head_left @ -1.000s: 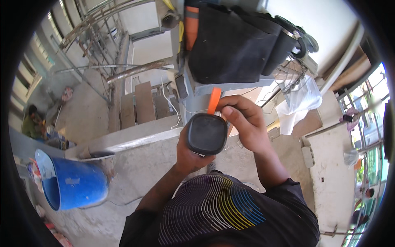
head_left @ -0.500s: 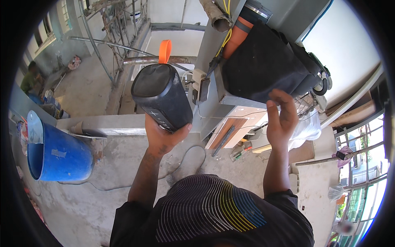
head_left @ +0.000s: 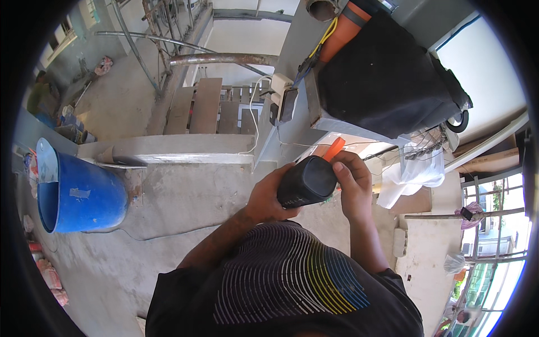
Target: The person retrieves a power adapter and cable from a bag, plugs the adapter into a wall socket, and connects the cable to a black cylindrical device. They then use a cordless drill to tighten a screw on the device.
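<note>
A black portable speaker [head_left: 306, 181], rounded in shape, is tilted in front of my chest, with one end facing up. My left hand [head_left: 266, 195] wraps round its left side and is closed on it. From the speaker's upper right edge rises an orange loop strap [head_left: 335, 148]. My right hand [head_left: 355, 182] is at that edge, its thumb and fingers curled in a pinch beside the base of the strap. The speaker partly hides the exact contact there.
A black cloth-covered object [head_left: 382, 78] sits on a ledge ahead right, beside a power adapter [head_left: 282, 84] and cables. To the left stands a blue barrel [head_left: 84, 194]. A low concrete curb [head_left: 185, 149] crosses ahead, with metal pipes [head_left: 224, 59] beyond. A person [head_left: 40, 101] crouches far left.
My left hand has brought the speaker down, right and closer to my chest. My right hand has moved left and down from near the black cover to the speaker's strap.
</note>
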`<state>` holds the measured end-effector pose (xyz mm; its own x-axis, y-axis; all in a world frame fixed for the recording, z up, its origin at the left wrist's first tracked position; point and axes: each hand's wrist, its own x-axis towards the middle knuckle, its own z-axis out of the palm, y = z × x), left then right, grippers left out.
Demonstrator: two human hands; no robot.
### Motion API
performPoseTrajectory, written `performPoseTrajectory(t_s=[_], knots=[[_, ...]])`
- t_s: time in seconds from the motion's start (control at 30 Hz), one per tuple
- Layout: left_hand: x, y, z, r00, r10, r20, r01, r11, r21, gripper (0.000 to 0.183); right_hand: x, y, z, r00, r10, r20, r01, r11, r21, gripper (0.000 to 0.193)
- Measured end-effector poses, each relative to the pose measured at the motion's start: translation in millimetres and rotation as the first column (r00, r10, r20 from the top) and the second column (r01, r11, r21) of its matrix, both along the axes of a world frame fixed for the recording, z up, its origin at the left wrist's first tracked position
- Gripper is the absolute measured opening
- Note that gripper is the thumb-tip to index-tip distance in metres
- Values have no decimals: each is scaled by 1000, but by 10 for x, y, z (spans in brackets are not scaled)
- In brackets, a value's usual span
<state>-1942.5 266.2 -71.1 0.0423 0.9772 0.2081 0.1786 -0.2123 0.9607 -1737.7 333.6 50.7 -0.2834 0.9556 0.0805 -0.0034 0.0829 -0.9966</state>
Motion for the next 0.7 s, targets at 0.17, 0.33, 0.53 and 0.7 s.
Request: performPoseTrajectory(t_s=[0.17,0.33,0.53,0.7], knots=[[10,-19,-130,998,-54,-37,52,997,-55,106,-80,79,-155,990,-61,-124,42,988,-152,19],[40,-60,-318,994,8,-112,-6,1000,20,104,-85,151,-376,968,-182,-173,109,925,-365,21],[69,-118,-534,998,-13,-63,12,1000,-28,105,-14,85,-711,918,-72,-390,-109,900,-422,56],[126,-163,-471,993,-16,118,41,977,-211,106,-65,-191,-1163,964,249,-91,-246,968,44,121]])
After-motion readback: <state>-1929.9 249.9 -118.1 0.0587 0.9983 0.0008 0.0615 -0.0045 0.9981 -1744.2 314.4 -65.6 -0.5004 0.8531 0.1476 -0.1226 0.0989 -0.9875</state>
